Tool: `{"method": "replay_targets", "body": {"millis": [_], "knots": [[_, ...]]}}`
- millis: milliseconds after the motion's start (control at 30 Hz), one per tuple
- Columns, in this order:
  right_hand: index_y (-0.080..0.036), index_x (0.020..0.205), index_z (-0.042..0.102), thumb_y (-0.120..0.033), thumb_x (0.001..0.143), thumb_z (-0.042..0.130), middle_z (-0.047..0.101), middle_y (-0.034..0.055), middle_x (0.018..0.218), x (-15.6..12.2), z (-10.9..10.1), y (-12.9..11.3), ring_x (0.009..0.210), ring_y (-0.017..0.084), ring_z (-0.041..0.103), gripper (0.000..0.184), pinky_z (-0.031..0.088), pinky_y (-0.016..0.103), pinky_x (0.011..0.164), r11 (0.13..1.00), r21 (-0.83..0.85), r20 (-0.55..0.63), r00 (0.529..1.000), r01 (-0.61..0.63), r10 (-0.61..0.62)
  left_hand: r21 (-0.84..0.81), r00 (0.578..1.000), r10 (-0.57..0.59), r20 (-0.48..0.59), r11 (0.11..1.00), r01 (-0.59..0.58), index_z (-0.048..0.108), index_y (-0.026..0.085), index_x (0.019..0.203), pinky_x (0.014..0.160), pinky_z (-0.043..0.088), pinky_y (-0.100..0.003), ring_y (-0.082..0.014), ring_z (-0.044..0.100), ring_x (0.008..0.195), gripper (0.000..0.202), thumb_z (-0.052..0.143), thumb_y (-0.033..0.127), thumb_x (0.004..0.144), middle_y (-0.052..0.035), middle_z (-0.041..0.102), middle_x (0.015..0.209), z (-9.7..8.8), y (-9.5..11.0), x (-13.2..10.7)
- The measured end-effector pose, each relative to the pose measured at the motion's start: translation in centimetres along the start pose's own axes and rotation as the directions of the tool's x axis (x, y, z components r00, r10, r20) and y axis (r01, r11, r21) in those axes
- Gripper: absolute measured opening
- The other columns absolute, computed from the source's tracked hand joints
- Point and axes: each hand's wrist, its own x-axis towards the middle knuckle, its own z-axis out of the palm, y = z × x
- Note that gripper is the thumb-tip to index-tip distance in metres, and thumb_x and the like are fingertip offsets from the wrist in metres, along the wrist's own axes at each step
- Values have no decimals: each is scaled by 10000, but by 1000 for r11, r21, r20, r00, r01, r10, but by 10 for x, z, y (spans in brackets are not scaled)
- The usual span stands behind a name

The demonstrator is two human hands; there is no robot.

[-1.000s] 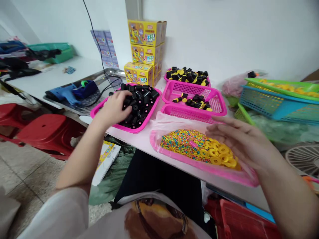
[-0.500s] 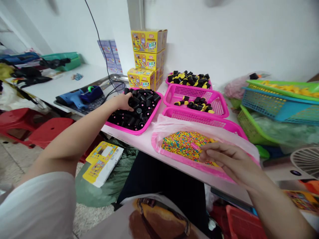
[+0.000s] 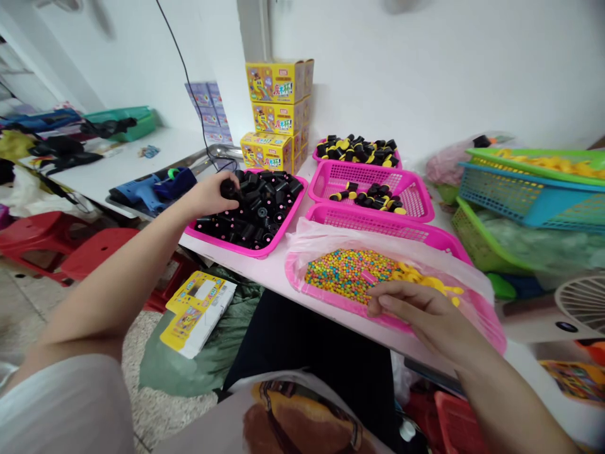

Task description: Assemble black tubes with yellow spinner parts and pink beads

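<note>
My left hand [image 3: 212,192] is closed on a black plastic cup [image 3: 229,188], raised over the left edge of a pink basket [image 3: 259,253]. That basket is full of similar black cups [image 3: 258,214], several showing pink dots. On the right, my right hand [image 3: 420,309] hovers over the near edge of a pink basket lined with a plastic bag [image 3: 326,236]. Its fingers are curled together, and whatever may be between them is hidden. Colourful candy beads [image 3: 340,271] fill the bag. A small pink piece [image 3: 368,276] lies on them, beside yellow plastic parts [image 3: 420,277].
Behind stand two pink baskets [image 3: 420,189] with black-and-yellow pieces [image 3: 359,151]. Yellow printed boxes [image 3: 276,120] are stacked by the wall. At left are a blue glue gun [image 3: 146,192] and red stools [image 3: 94,252]. Green and blue baskets [image 3: 534,195] and a fan [image 3: 581,302] are at right.
My left hand has moved left and lifted a black cup from the pile. My right hand has drawn slightly down toward me, exposing more yellow parts.
</note>
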Motion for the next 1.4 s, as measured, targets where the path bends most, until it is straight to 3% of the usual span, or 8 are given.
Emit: {"method": "replay_targets", "body": {"millis": [267,400,500,667,933,1033,1233,1400], "knots": [[-281,1344,712,-454,912,763,748,107,1319,20,53,-1,1046,218,762,468,659,377,874,926,-251,-57,950,283,-306,-865,964,254,-77,463,-191,557,207,929,815,524,-284,-177,626,891,436,863,221,619,-39,640,1006,44,88,-65],[-273,1396,667,-425,916,768,705,102,1414,31,66,2,1230,253,714,513,618,422,1025,897,-240,-88,912,371,-401,-963,847,520,-109,155,-219,574,212,969,820,546,-270,-167,659,937,334,803,113,747,-44,631,1039,80,135,-96],[-268,1192,734,-450,863,831,788,59,1192,29,60,7,1125,230,742,388,606,408,1031,932,-113,-250,898,344,-362,-946,837,482,-258,50,-320,548,228,1017,875,576,-282,-178,680,1048,308,741,84,825,-43,591,1109,107,155,-108],[-321,1084,618,-549,937,738,742,0,1055,10,73,24,998,184,725,296,633,398,935,904,273,-476,863,330,-172,-818,770,413,-487,93,-568,533,246,1046,1125,522,-414,-224,634,1301,269,649,39,920,-48,569,1160,139,178,-123],[-359,1107,642,-363,941,790,694,-26,1085,-7,90,29,1034,138,715,222,616,295,932,836,267,-429,835,480,-343,-674,568,661,-490,125,-728,478,298,1209,1263,365,-639,-339,426,1516,273,612,259,975,-110,470,1359,136,181,-141],[-362,1113,652,-287,958,772,700,-29,1141,-7,83,28,1062,120,712,209,596,284,962,815,223,-442,801,535,-404,-713,629,663,-407,200,-672,482,321,1245,1242,405,-617,-345,367,1566,231,466,468,1067,-119,429,1466,131,179,-145],[-341,1166,632,-160,996,680,659,16,1259,-14,76,26,1237,147,630,254,527,330,1078,773,-176,-390,678,610,-623,-743,684,682,-260,311,-593,514,359,1347,1172,530,-500,-267,603,1419,322,468,189,1077,-95,634,1464,119,180,-152],[-342,1213,610,-154,1025,613,645,37,1276,-16,72,23,1255,176,624,266,527,391,1098,736,-351,-322,663,579,-676,-822,736,658,-162,323,-469,-78,526,1635,1270,407,-567,-248,381,1589,1002,512,32,993,-66,383,1725,110,177,-150]]}}
